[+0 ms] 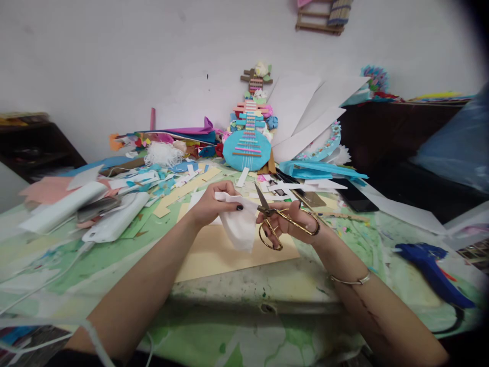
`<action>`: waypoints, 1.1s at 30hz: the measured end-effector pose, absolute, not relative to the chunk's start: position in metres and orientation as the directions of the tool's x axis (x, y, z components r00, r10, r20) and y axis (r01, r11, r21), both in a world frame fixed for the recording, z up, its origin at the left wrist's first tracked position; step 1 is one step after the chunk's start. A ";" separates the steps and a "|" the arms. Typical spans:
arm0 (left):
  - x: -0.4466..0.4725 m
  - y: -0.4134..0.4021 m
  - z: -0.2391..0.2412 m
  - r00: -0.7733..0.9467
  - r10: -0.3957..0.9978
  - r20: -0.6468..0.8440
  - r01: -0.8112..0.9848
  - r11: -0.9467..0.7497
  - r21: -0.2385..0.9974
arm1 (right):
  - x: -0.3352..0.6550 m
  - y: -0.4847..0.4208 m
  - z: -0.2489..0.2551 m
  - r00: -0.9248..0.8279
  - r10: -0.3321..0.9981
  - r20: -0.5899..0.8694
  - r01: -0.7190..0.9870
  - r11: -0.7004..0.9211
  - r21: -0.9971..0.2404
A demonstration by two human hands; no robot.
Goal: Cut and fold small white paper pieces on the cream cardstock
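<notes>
My left hand (pixel 216 204) is closed on a piece of white paper (pixel 240 224), which hangs down from my fingers over a tan cardboard sheet (pixel 214 252). My right hand (pixel 294 221) has its fingers through the golden handles of a pair of scissors (pixel 273 219). The short blades point up and left, right beside the paper's upper edge. A thin bangle (pixel 351 280) circles my right wrist. Both hands hover close together above the paint-stained green table (pixel 237 295).
Paper scraps and coloured sheets litter the far table, around a blue paper guitar model (pixel 248 140) by the wall. White rolled items (pixel 91 209) lie left. A blue glue gun (pixel 431 270) and a black phone (pixel 353 196) lie right. Large white sheets (pixel 305 117) lean behind.
</notes>
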State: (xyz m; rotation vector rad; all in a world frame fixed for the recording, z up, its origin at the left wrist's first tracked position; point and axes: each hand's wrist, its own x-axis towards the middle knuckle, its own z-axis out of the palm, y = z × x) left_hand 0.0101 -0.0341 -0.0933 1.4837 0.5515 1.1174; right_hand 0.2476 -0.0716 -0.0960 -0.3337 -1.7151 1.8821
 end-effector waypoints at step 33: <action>0.006 -0.033 -0.092 0.484 0.829 0.281 -0.171 -0.225 0.959 | 0.246 -0.072 -0.101 -0.727 0.673 0.135 -0.222 -0.045 -0.974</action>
